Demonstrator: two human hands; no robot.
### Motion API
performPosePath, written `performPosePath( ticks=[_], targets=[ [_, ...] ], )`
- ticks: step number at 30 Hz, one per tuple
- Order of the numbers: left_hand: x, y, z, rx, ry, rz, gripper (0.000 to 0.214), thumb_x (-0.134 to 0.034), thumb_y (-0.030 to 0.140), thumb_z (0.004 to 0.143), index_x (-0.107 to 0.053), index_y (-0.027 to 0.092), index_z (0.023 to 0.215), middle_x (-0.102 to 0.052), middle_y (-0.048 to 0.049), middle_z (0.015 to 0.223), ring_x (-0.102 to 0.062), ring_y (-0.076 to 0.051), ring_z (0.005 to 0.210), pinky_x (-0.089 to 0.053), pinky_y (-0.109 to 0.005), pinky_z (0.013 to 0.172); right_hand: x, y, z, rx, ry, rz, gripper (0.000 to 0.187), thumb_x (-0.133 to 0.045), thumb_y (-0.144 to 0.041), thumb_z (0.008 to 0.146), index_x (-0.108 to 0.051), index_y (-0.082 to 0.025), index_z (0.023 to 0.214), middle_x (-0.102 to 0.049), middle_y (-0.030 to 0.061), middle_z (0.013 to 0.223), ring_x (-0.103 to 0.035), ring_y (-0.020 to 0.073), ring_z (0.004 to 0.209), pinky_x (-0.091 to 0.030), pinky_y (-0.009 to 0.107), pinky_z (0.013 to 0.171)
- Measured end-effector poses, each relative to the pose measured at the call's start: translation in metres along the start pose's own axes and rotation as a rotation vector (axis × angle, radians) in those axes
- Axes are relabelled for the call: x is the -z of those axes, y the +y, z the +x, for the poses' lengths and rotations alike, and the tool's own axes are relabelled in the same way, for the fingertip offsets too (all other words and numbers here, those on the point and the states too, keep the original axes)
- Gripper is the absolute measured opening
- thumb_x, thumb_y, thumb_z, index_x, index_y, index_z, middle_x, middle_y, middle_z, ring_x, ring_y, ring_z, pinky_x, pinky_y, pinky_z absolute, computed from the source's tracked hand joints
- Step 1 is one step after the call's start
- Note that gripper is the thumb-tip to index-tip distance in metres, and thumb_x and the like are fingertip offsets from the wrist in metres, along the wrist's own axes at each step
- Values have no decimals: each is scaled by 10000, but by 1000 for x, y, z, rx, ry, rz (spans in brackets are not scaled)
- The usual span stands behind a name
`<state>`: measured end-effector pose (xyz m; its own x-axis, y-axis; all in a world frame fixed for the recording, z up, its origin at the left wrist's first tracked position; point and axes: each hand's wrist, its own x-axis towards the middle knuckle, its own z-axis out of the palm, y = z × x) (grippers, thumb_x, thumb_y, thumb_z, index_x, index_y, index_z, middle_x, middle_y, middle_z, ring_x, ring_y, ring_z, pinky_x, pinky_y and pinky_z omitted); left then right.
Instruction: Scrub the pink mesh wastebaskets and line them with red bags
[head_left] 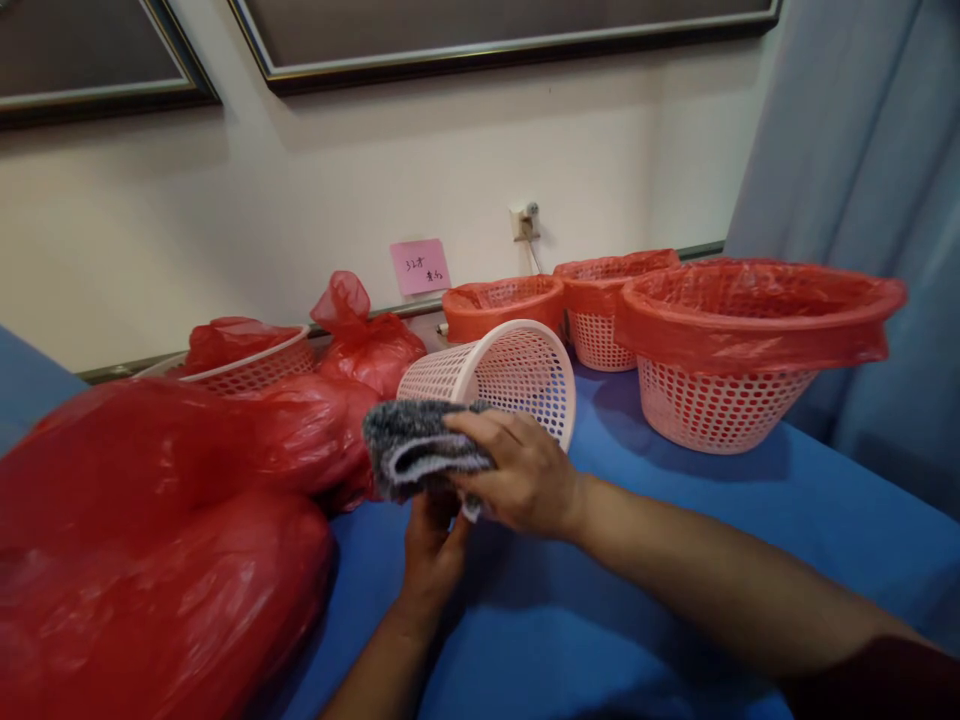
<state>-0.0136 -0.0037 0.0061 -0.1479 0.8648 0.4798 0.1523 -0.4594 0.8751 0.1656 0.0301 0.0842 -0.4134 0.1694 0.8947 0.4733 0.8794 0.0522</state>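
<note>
My right hand grips a folded grey cloth from above, fingers curled round its edge. Just beneath it, my left hand reaches up and holds the underside of the same cloth. Directly behind the cloth, a pink plastic mesh basket lies on its side without a liner, its open mouth turned toward me and to the right.
Full red plastic bags pile up on the left of the blue table. Three pink baskets lined with red bags stand at the back right, another at the back left. A wall and a grey curtain close the far side.
</note>
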Motion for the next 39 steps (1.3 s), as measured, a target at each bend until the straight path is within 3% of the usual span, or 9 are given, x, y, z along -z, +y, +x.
performPosePath(
  ticks=[6, 8, 11, 16, 20, 24, 28, 34, 39],
  targets=[
    [-3, 11, -1, -10, -59, 17, 301, -727, 329, 846, -568, 214, 1075, -660, -27, 955, -645, -166, 853, -534, -286, 773, -4, 110, 20, -715, -26, -219, 577, -550, -229, 898, -473, -219, 1469, -498, 173, 1407, -525, 322, 1243, -443, 474, 1042],
    [-4, 15, -1, -2, -72, -2, 295, -727, 328, 846, -567, 215, 1068, -659, -26, 962, -646, -166, 865, -535, -287, 785, 0, 135, 2, -1069, -211, -210, 491, -513, -294, 918, -538, -187, 1397, -598, 167, 1282, -600, 296, 1147, -476, 422, 982],
    [-6, 17, -1, 12, -76, -34, 301, -726, 327, 847, -563, 220, 1076, -659, -23, 970, -649, -167, 876, -536, -287, 789, 0, 135, -42, -1216, -413, -151, 330, -546, -277, 871, -686, -133, 1132, -713, 149, 1023, -678, 264, 946, -518, 354, 828],
    [-8, 15, 0, 0, -56, -36, 302, -746, 328, 826, -575, 218, 1049, -664, -16, 939, -652, -165, 849, -540, -284, 769, -5, 84, -102, -1170, -620, 14, 186, -714, -242, 698, -725, -182, 873, -748, 68, 843, -682, 210, 749, -504, 282, 673],
    [-8, 13, 1, -13, -50, -37, 300, -744, 318, 828, -582, 221, 1061, -664, -15, 933, -641, -152, 817, -527, -263, 732, 2, 77, -95, -1105, -603, 131, 188, -674, -238, 733, -730, -210, 911, -749, 28, 838, -683, 190, 730, -517, 272, 682],
    [-7, 14, 2, -5, -37, -15, 277, -722, 353, 847, -594, 213, 1049, -649, -12, 908, -597, -131, 729, -495, -240, 660, 15, 106, -46, -1123, -165, 22, 510, -536, -308, 885, -541, -167, 1376, -649, 130, 1263, -642, 245, 1113, -510, 370, 963],
    [-5, 14, 4, 9, -13, 2, 226, -644, 398, 909, -607, 211, 1030, -611, 8, 834, -552, -118, 681, -470, -234, 647, 16, 112, 12, -812, 162, 60, 618, -600, -255, 846, -475, -196, 1449, -447, 138, 1480, -479, 266, 1355, -400, 443, 1138],
    [1, 6, 4, 35, 57, -23, 297, -672, 476, 875, -634, 218, 1018, -649, -1, 870, -582, -136, 714, -483, -253, 683, -18, 13, -12, -188, -63, 357, 641, -570, -165, 824, -453, -248, 1448, -320, 124, 1559, -350, 279, 1441, -374, 496, 1158],
    [0, 13, 4, 55, 54, -24, 293, -722, 454, 838, -636, 221, 993, -656, 3, 874, -592, -133, 732, -492, -239, 685, -30, -28, -97, -460, -371, 285, 724, -594, -116, 734, -444, -155, 1441, -449, 196, 1437, -439, 342, 1328, -412, 551, 1104]
  ],
)
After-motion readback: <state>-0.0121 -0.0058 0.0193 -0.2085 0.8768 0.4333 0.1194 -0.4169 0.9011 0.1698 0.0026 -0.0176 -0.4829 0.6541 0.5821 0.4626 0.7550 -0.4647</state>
